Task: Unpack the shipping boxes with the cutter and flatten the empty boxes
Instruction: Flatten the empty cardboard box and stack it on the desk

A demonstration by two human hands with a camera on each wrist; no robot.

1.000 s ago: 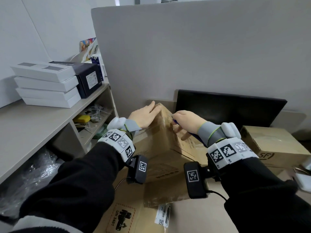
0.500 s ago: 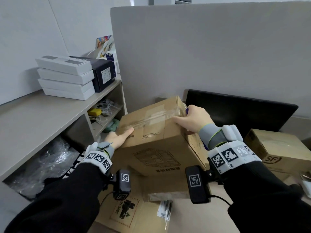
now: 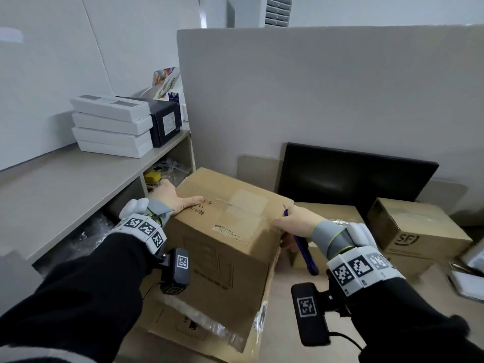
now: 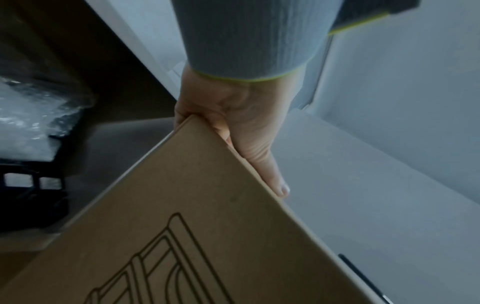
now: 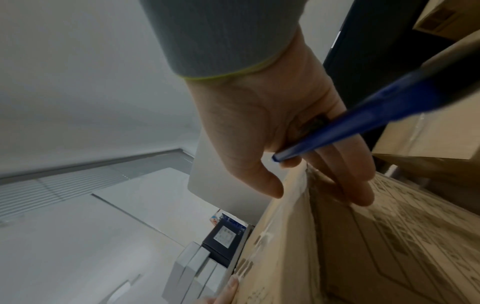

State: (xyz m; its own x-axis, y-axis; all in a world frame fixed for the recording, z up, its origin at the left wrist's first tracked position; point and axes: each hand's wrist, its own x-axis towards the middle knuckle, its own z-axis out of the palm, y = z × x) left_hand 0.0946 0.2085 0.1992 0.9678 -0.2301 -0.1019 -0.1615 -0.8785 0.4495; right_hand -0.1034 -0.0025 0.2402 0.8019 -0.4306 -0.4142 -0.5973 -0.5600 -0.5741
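Observation:
A closed brown cardboard box (image 3: 230, 231) stands upright, its taped seam on top, on a flatter carton (image 3: 199, 334). My left hand (image 3: 172, 197) grips its top left corner: the thumb lies along the top edge, and the fingers are hidden behind the side. In the left wrist view the box (image 4: 207, 236) corner sits in the crook of the left hand (image 4: 241, 115). My right hand (image 3: 296, 222) holds the blue cutter (image 3: 305, 254) and presses thumb and fingers on the top right edge. The right wrist view shows the cutter (image 5: 350, 127) lying across the fingers (image 5: 358, 185) against the box (image 5: 363, 246).
A box marked SF (image 3: 416, 231) and another carton (image 3: 332, 213) sit to the right, with a black monitor (image 3: 351, 176) leaning on the grey partition (image 3: 314, 100) behind. On the left, a shelf (image 3: 65, 184) carries stacked white boxes (image 3: 112, 127) and a dark box (image 3: 167, 121).
The box has turned from tipped on an edge to upright with the taped seam on top. My left hand dropped to its lower left side, then rose to the top left corner.

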